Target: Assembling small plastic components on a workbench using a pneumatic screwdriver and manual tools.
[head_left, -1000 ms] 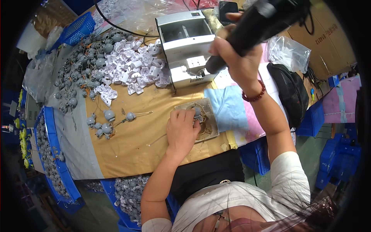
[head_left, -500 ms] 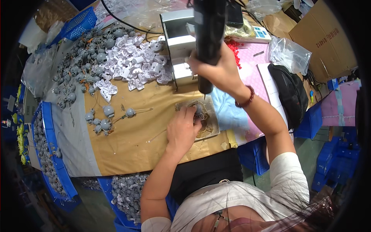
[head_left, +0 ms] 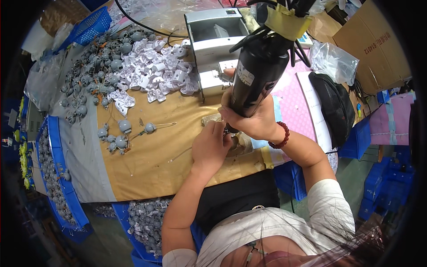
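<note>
My right hand (head_left: 255, 120) is wrapped round a thick black electric screwdriver (head_left: 260, 73), held tilted with its lower end down at the fingertips of my left hand. Yellow tape binds the cables at the tool's top. My left hand (head_left: 209, 144) rests on a small work pad (head_left: 212, 119), its fingers closed on a grey round part. That part is now almost wholly hidden by my fingers and the screwdriver. From beside my left wrist a thin wire (head_left: 180, 155) runs out across the brown table cover (head_left: 151, 178).
Several grey round parts with wires (head_left: 119, 140) lie left of my hands. Behind them are heaps of grey parts (head_left: 91, 75) and white plastic pieces (head_left: 155, 71). A white metal device (head_left: 211, 49) stands at the back; a black pouch (head_left: 331, 107) lies at right.
My right hand has brought the screwdriver down and nearer, tilting it, so its lower end meets my left fingertips. The left hand has stayed nearly in place.
</note>
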A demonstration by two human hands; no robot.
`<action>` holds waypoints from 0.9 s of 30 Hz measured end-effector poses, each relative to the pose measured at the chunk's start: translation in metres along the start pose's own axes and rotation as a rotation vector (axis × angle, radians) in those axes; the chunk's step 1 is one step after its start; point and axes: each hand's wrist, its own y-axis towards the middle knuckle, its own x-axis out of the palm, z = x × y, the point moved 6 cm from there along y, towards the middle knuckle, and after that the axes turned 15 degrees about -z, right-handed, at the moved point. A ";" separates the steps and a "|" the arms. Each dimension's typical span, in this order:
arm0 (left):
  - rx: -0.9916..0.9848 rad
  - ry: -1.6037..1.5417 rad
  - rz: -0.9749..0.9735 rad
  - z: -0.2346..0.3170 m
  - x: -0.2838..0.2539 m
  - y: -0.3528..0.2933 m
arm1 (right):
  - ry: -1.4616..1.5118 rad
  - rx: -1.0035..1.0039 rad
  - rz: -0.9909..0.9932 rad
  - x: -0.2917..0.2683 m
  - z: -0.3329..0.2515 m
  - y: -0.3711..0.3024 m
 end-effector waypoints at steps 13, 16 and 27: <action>0.068 -0.102 0.008 -0.005 0.003 -0.001 | -0.342 -0.232 -0.291 0.013 0.002 -0.029; 0.071 -0.101 0.012 -0.006 0.004 -0.001 | -0.271 -0.228 -0.221 0.012 0.003 -0.029; -0.010 -0.094 -0.061 0.001 -0.001 0.001 | -0.129 -0.150 -0.198 0.002 0.016 -0.027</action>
